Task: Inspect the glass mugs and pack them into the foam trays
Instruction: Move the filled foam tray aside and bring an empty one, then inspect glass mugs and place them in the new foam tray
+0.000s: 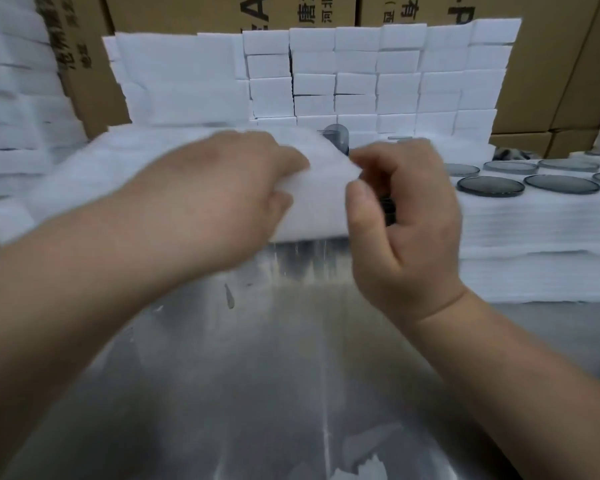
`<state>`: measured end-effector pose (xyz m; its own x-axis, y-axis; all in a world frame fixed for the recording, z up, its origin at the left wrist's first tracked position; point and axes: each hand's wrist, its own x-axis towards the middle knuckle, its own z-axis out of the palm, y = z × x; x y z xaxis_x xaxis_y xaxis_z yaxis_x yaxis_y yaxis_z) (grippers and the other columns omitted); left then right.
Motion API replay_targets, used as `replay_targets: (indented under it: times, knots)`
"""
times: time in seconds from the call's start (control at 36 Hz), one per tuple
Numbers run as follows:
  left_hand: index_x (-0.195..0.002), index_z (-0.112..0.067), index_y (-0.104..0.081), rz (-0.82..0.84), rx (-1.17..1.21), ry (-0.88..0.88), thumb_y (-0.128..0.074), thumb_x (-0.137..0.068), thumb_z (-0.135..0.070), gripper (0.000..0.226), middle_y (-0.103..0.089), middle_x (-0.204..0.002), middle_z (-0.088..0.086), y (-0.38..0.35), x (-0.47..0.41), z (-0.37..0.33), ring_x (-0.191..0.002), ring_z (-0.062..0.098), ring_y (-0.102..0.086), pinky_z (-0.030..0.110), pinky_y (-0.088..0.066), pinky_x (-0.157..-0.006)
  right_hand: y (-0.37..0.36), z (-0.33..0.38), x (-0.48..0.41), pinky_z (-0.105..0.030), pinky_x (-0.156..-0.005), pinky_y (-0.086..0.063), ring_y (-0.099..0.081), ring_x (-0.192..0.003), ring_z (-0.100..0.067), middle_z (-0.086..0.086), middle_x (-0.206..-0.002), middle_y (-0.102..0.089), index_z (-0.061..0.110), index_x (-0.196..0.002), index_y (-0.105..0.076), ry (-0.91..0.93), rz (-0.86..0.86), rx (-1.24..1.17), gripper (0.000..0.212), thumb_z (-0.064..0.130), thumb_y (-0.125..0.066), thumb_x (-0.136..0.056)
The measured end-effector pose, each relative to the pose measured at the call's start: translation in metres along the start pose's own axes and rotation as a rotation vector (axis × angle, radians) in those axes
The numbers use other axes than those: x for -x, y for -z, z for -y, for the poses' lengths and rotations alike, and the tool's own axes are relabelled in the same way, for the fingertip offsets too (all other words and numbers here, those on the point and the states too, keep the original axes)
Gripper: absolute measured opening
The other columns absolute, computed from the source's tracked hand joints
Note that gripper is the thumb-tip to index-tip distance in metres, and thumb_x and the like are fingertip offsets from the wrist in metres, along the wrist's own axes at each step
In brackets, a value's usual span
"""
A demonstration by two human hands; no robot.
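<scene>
A white foam tray [323, 202] is held tilted above the metal table [257, 393], blurred by motion. My left hand [222, 188] grips its upper face from the left, fingers curled over the top. My right hand [402, 216] pinches its right edge between thumb and fingers. A dark grey glass mug [336, 136] shows just behind the tray's top edge, partly hidden. Something dark sits behind my right fingers; I cannot tell what it is.
A wall of stacked white foam blocks [361, 74] stands behind. Cardboard boxes [541, 64] rise at the back. At the right, several grey glass lids [490, 186] lie on a stack of foam sheets [534, 244]. More foam sheets [11, 98] pile at the left.
</scene>
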<state>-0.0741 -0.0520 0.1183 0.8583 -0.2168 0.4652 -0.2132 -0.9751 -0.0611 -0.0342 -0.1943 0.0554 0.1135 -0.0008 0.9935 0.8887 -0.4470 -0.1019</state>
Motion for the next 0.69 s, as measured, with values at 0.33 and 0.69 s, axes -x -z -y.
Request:
replay_targets:
  times: [0.33,0.69]
  knots:
    - [-0.106,-0.028,-0.058,0.079,0.035,-0.189,-0.026,-0.086,-0.036,0.038,-0.056,-0.103,-0.009,-0.054,0.015,-0.028,-0.091,0.016,-0.051,0.036,-0.045,-0.075,-0.001,-0.004,-0.007,-0.028,-0.065,-0.038,-0.053,-0.075,-0.011,0.009,-0.08,-0.058,0.019,-0.087,-0.062,-0.359,0.321,0.257,0.023,0.034,-0.045,-0.085]
    - [-0.125,-0.027,-0.051,0.182,0.173,-0.284,-0.041,-0.094,-0.028,0.033,-0.05,-0.126,-0.014,-0.089,0.008,-0.009,-0.108,0.012,-0.049,0.031,-0.04,-0.085,-0.008,-0.014,0.004,-0.023,-0.054,-0.032,-0.051,-0.078,-0.015,0.009,-0.091,-0.066,0.029,-0.104,-0.061,-0.454,0.67,0.445,0.028,0.042,-0.041,-0.089]
